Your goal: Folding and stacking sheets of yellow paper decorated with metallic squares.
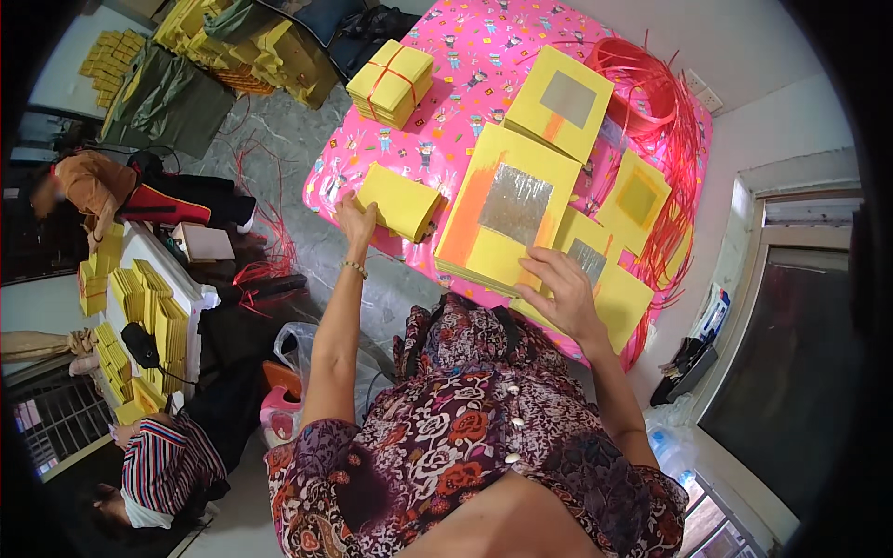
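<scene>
My left hand (pixel 356 221) is closed on the left end of a folded yellow paper bundle (pixel 402 200), which lies near the front left edge of the pink table. My right hand (pixel 561 290) rests with fingers apart at the lower right corner of a thick stack of yellow paper (pixel 465 223). The top sheet bears a silver foil square (pixel 514 206) and orange streaks. Beyond it lies another yellow stack (pixel 526 88), also with a foil square. More yellow sheets (pixel 625 302) lie partly beneath and beside my right hand.
A yellow bundle tied with red strapping (pixel 391 82) stands at the table's far left. Loose red plastic strips (pixel 665 149) heap along the right edge of the pink cloth (pixel 446 93). At left, two people sit by a white table (pixel 191 316) piled with yellow packets.
</scene>
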`<state>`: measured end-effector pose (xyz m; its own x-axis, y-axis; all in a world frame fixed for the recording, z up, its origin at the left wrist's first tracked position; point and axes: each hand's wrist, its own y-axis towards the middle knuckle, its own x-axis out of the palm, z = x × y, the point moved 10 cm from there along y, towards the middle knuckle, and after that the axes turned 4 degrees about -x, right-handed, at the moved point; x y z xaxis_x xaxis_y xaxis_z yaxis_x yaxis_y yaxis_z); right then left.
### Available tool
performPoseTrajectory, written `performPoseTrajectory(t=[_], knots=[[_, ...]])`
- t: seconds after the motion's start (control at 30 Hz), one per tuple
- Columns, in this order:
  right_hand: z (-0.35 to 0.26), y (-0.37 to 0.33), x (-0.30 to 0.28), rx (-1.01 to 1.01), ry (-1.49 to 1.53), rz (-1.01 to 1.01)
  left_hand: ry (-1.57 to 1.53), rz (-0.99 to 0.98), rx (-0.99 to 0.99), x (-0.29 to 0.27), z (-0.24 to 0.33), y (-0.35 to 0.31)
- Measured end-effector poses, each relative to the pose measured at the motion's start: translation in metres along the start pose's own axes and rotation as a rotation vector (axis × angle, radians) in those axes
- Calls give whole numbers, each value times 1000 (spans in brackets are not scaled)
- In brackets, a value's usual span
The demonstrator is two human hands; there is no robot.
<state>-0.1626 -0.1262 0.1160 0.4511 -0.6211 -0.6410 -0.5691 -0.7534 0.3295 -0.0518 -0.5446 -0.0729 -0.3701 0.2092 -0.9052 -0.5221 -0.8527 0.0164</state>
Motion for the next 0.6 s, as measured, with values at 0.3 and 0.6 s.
performPoseTrajectory(t=[0.3, 0.6], knots=[[0, -7, 7, -19, -35, 0, -421, -102, 232, -48, 83, -23], [19, -3, 4, 117, 154, 79, -563, -666, 569, -98, 218, -147]])
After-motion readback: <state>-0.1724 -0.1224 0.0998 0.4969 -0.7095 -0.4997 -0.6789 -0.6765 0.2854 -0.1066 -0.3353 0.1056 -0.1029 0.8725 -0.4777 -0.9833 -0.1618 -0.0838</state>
